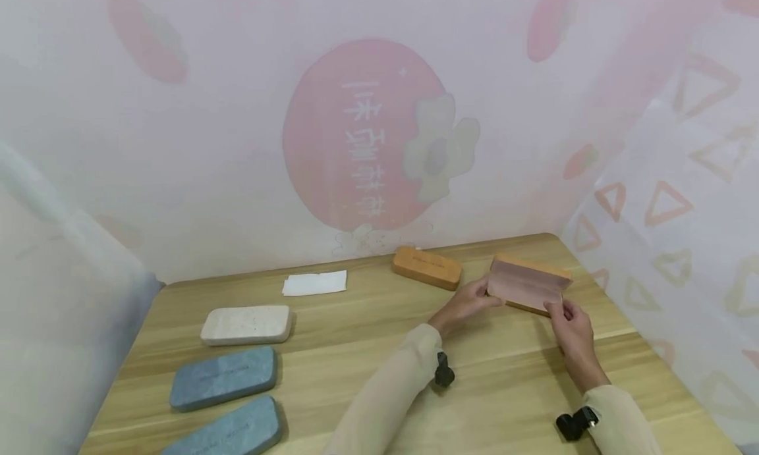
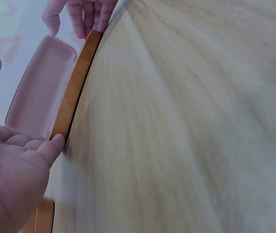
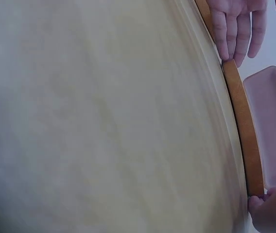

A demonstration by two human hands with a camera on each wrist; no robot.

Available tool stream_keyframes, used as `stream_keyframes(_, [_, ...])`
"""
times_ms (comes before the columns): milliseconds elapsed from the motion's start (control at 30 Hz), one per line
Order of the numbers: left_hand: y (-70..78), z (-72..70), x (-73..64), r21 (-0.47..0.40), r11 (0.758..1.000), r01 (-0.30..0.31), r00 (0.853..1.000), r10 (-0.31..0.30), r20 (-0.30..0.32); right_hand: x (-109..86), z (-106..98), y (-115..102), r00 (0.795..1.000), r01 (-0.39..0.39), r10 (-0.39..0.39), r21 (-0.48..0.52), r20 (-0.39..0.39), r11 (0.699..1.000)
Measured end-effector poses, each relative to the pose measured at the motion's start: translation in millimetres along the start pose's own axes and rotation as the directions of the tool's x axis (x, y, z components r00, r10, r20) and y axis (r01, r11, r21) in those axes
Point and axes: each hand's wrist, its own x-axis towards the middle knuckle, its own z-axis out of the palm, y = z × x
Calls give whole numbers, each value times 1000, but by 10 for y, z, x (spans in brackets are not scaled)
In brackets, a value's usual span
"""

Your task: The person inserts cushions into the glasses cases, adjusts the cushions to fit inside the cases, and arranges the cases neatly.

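An orange glasses case (image 1: pixel 522 287) with a dusty-pink lining lies opened at the back right of the table. At its left end is my left hand (image 1: pixel 468 303); in the left wrist view its nearly straight fingers (image 2: pixel 50 148) touch the case's corner, the thumb held away. My right hand (image 1: pixel 572 333) grips the right end, thumb at the lining's edge and the other fingers bent. The case's orange side (image 3: pixel 245 131) faces the right wrist camera. No glasses show on the visible lining.
A closed orange case (image 1: pixel 427 267) sits left of the opened one. Farther left are a white cloth (image 1: pixel 315 283), a cream case (image 1: pixel 246 324), a blue-grey case (image 1: pixel 224 377) and another blue-grey case (image 1: pixel 231 432). A printed backdrop (image 1: pixel 237 178) rises behind the table.
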Motion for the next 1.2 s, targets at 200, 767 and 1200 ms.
stream_keyframes(200, [-68, -43, -136, 3, 997, 75, 994, -74, -84, -112, 28, 33, 1000, -8, 8, 19, 27, 1000])
stream_keyframes(767, [-101, -139, -408, -35, 996, 78, 982, -83, -169, -268, 24, -21, 994, -60, 58, 21, 88, 998])
stream_keyframes(1200, [-118, -156, -634, -50, 998, 50, 974, -59, -218, -441, 55, -36, 987, -37, 41, -24, 154, 999])
